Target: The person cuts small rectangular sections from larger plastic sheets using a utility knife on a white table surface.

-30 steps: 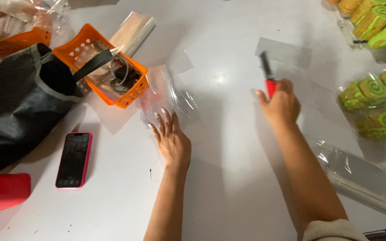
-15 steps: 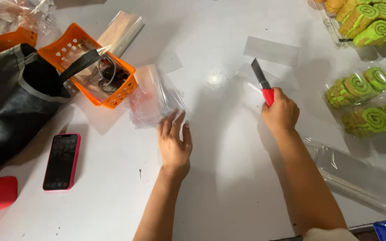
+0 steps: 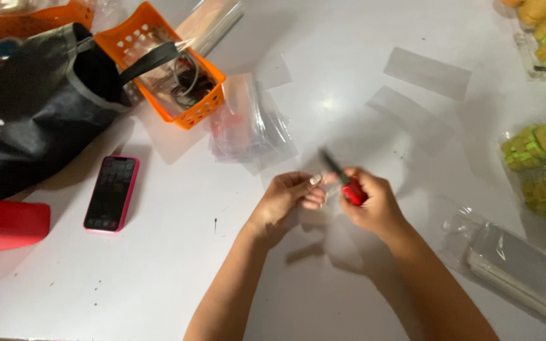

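Observation:
My right hand point(image 3: 374, 205) grips a small knife with a red handle point(image 3: 353, 191) and a dark blade point(image 3: 330, 163) that points up and to the left. My left hand point(image 3: 285, 199) is close beside it at the middle of the white table point(image 3: 159, 278), fingertips pinched on a thin clear plastic piece near the blade. A loose pile of clear plastic bags point(image 3: 248, 126) lies just beyond both hands.
An orange basket point(image 3: 188, 117) and a black bag point(image 3: 39, 113) stand at the back left. A pink-cased phone point(image 3: 112, 192) and a red object point(image 3: 7, 224) lie left. Green swirl rolls in packs point(image 3: 541, 148) sit right, clear sleeves point(image 3: 513, 268) front right.
Both hands have come together at the table's middle. The left hand left the bag pile; the right hand drew the knife back toward me and to the left.

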